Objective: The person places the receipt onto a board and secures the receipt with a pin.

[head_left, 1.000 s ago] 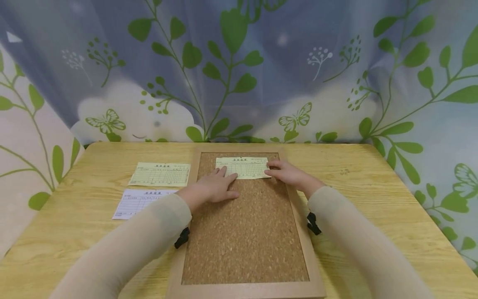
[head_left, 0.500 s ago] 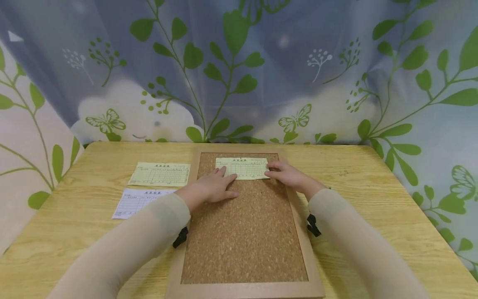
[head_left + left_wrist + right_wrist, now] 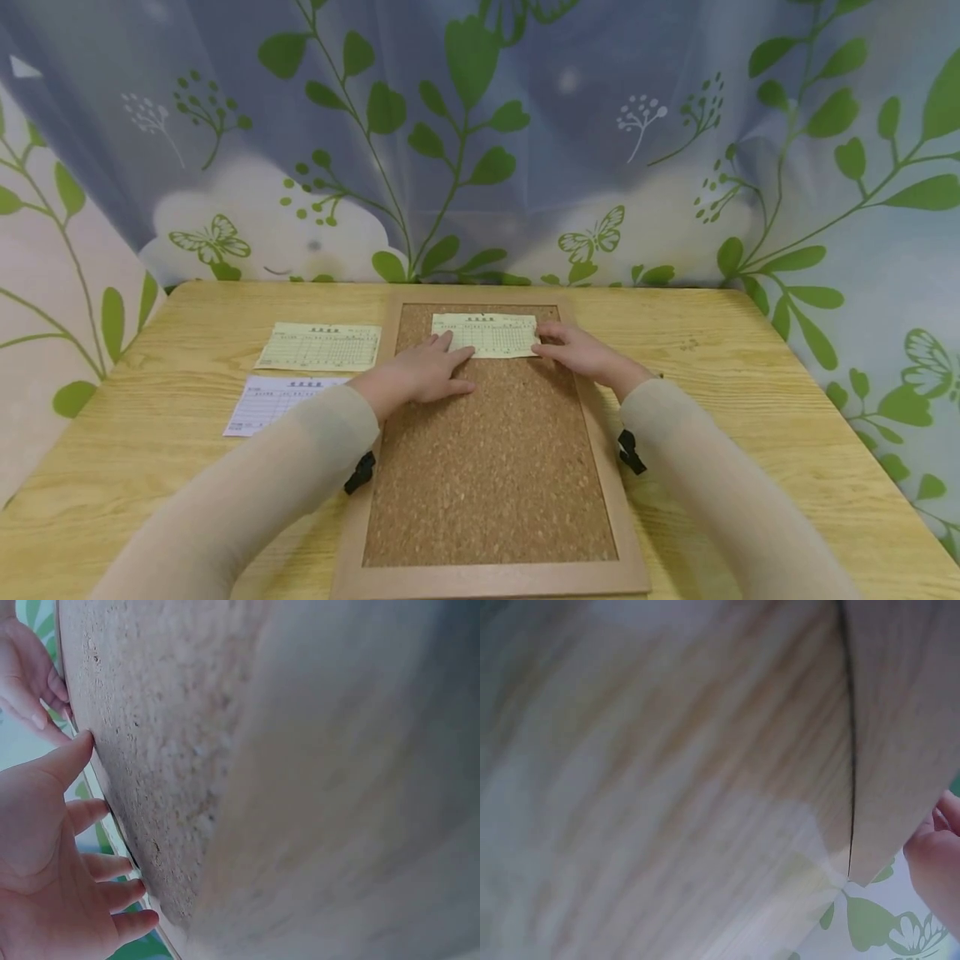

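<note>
A yellow printed form slip point(image 3: 491, 333) lies near the top of a wood-framed cork board point(image 3: 491, 467). My left hand point(image 3: 420, 375) rests with spread fingers on the slip's lower left part and the cork beside it. At the slip's right edge, my right hand point(image 3: 573, 348) touches with bent fingers, thumb and forefinger tips a little apart. The left wrist view shows the left hand point(image 3: 67, 862) with fingertips down at the board's surface, the right hand point(image 3: 30, 682) beyond it. Only part of the right hand point(image 3: 934, 855) shows in the right wrist view.
Left of the board, a second yellow slip point(image 3: 318, 347) and a white slip point(image 3: 270, 404) lie on the wooden table point(image 3: 750, 375). My left sleeve covers part of the white slip. A leaf-patterned curtain point(image 3: 525, 167) hangs behind the table.
Both hands keep their places on the slip, and the slip stays where it was. The head view shifts only slightly.
</note>
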`<state>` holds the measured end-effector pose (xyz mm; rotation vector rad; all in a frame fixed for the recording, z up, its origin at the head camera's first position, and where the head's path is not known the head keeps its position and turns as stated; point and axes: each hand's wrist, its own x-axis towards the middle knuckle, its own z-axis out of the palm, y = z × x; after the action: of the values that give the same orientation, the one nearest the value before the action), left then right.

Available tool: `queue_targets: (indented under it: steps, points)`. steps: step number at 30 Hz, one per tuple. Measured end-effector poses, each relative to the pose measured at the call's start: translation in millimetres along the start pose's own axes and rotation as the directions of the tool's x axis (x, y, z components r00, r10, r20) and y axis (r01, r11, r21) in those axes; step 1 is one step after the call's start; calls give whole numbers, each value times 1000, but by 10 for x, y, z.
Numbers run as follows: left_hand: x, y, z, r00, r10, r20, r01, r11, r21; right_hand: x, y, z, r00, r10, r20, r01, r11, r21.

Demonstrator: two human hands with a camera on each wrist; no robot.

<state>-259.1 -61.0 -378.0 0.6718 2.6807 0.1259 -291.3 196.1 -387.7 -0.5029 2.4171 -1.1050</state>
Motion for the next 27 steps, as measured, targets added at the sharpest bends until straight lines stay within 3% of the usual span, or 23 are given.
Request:
queue_targets:
  steps: [10, 15, 18, 22, 27]
  points:
    - [-22, -3, -32, 1000, 8, 26, -8, 1000, -11, 12, 16, 19, 1000, -23, -9, 22, 994, -111]
    - [-66, -6, -86, 997, 13, 81, -10, 999, -38, 26, 11, 56, 996, -87, -33, 79, 978, -195]
    - [-82, -20, -104, 993, -5, 116, 11, 999, -50, 35, -28, 90, 991, -127, -34, 114, 960, -256]
    - [-85, -18, -121, 989, -23, 146, 32, 998, -56, 36, -100, 129, 994, -105, -28, 89, 932, -350]
    - [-61, 14, -143, 987, -33, 160, 46, 996, -77, 36, -140, 171, 997, -70, -16, 52, 861, -506]
